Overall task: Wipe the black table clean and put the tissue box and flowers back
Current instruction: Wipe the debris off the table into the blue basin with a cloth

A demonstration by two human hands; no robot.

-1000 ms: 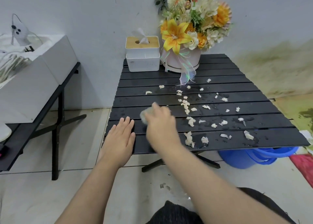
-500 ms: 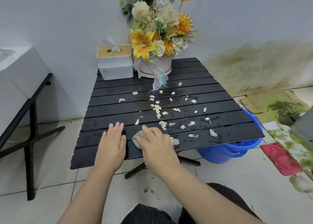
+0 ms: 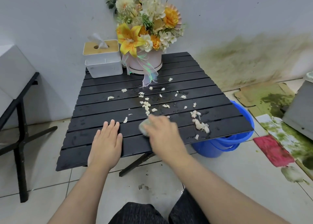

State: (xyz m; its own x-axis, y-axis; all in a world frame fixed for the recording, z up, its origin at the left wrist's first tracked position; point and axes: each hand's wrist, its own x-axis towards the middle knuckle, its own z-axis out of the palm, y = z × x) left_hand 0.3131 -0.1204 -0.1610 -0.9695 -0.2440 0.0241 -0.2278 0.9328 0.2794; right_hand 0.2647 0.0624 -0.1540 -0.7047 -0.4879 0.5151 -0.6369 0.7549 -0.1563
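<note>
A black slatted table (image 3: 101, 111) is wet and strewn with several white scraps (image 3: 199, 124). At its far edge stand a white tissue box (image 3: 103, 61) with a wooden lid and a pink pot of yellow and orange flowers (image 3: 145, 37). My left hand (image 3: 106, 140) lies flat on the near left of the table, fingers together. My right hand (image 3: 162, 132) is blurred and presses a wadded grey-white cloth (image 3: 144, 126) on the near middle slats.
A blue bucket (image 3: 225, 144) stands on the floor under the table's right edge. A black-legged bench (image 3: 20, 108) with a white box is to the left. Stained cardboard (image 3: 267, 94) and a red rag (image 3: 274, 150) lie on the tiles at right.
My right hand has swept the cloth rightward across the near slats, and scraps now lie gathered toward the right front edge. My left hand stays flat. The view has shifted.
</note>
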